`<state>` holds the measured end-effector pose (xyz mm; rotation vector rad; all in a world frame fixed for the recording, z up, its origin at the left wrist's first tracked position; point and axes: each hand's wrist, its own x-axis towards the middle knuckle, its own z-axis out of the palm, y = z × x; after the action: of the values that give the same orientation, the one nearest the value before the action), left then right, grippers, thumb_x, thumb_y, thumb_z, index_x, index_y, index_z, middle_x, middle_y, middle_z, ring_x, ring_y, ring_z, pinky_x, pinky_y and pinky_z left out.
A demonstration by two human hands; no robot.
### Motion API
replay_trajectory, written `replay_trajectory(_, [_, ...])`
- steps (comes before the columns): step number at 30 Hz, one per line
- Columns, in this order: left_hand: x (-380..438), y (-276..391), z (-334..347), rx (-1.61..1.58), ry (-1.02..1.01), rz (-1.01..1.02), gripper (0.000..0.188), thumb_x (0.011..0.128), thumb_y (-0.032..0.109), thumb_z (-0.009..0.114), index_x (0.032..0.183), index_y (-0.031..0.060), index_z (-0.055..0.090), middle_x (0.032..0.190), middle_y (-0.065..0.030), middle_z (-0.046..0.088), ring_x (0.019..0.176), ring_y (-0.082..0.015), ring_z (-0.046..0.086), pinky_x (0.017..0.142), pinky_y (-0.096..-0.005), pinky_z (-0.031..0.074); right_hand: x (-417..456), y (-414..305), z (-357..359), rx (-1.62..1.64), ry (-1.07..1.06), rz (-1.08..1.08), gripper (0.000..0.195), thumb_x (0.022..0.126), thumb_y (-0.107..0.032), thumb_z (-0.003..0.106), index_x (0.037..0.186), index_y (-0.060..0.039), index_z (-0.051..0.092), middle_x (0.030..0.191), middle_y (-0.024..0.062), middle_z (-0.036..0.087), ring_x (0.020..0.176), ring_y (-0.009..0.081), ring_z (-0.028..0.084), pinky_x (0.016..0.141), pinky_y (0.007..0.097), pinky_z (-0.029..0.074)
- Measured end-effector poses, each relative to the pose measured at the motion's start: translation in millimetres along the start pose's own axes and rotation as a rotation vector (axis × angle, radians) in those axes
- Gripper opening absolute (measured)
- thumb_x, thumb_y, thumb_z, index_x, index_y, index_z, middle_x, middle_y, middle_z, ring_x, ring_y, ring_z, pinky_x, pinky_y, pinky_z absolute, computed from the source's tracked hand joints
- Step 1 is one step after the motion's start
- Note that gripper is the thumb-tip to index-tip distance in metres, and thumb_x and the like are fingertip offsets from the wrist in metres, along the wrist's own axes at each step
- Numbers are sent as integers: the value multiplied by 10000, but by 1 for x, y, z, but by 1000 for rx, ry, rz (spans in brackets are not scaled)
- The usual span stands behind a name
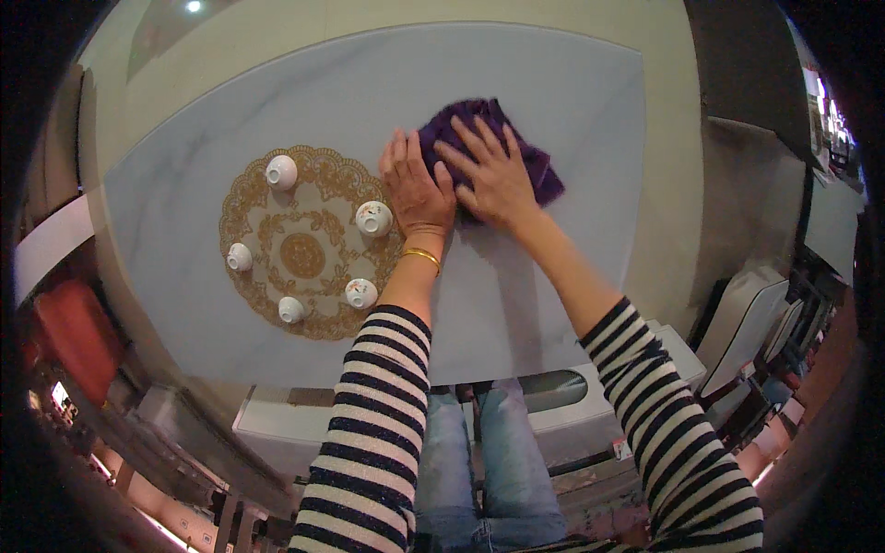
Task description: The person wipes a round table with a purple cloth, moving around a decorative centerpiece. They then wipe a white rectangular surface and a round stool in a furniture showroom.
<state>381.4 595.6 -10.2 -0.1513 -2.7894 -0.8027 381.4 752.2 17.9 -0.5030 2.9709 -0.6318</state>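
Note:
A crumpled purple cloth (543,176) lies on the pale marble-patterned table (332,90). My right hand (494,173), slightly blurred, presses flat on it with the fingers spread and holds it against the tabletop. Along the cloth's left edge rests my left hand (417,183), palm down, its thumb by the cloth and a gold bangle (422,257) on the wrist. Just left of that hand a round gold lace-patterned mat (303,256) carries several small white cups, upside down. The nearest cup (374,219) bears a floral print; another printed cup (361,294) sits close to my left forearm.
Farther left on the mat are a white cup (281,173) at the back, a smaller one (239,256) at the left rim and one (291,310) at the front. A white cabinet or bench (574,422) stands below the table's front edge. A red object (76,339) is at far left.

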Motion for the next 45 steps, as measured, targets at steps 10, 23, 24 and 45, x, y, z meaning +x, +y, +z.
replay_trajectory(10, [5, 9, -9, -64, -70, -1, 823, 872, 329, 622, 1556, -6, 311, 1639, -246, 287, 1479, -429, 306, 1238, -551, 224, -6, 39, -17, -57, 101, 193, 751, 833, -265, 635, 1562, -302, 459, 1694, 51, 295, 1552, 315, 267, 1264, 559, 153])
replay_trajectory(23, [1, 8, -8, 66, -205, -48, 826, 851, 338, 664, 1554, 39, 351, 1650, -169, 298, 1523, -335, 276, 1267, -524, 198, 74, 33, -18, -37, 67, 29, 741, 854, -391, 659, 1562, -334, 448, 1684, 42, 317, 1545, 315, 286, 1249, 595, 177])
replay_trajectory(24, [2, 8, -9, 67, -218, -48, 827, 850, 339, 662, 1556, 42, 350, 1653, -162, 298, 1524, -331, 275, 1268, -522, 196, 82, 37, -17, -33, 82, 54, 740, 860, -394, 656, 1565, -333, 443, 1683, 45, 316, 1545, 316, 284, 1247, 605, 172])
replay_trajectory(45, [-1, 7, -8, -48, -103, -68, 734, 932, 331, 564, 1545, -4, 339, 1633, -246, 287, 1498, -424, 297, 1242, -562, 232, 23, 23, -8, -26, -184, -301, 707, 867, -481, 619, 1538, -310, 479, 1690, 54, 308, 1563, 325, 256, 1259, 603, 112])
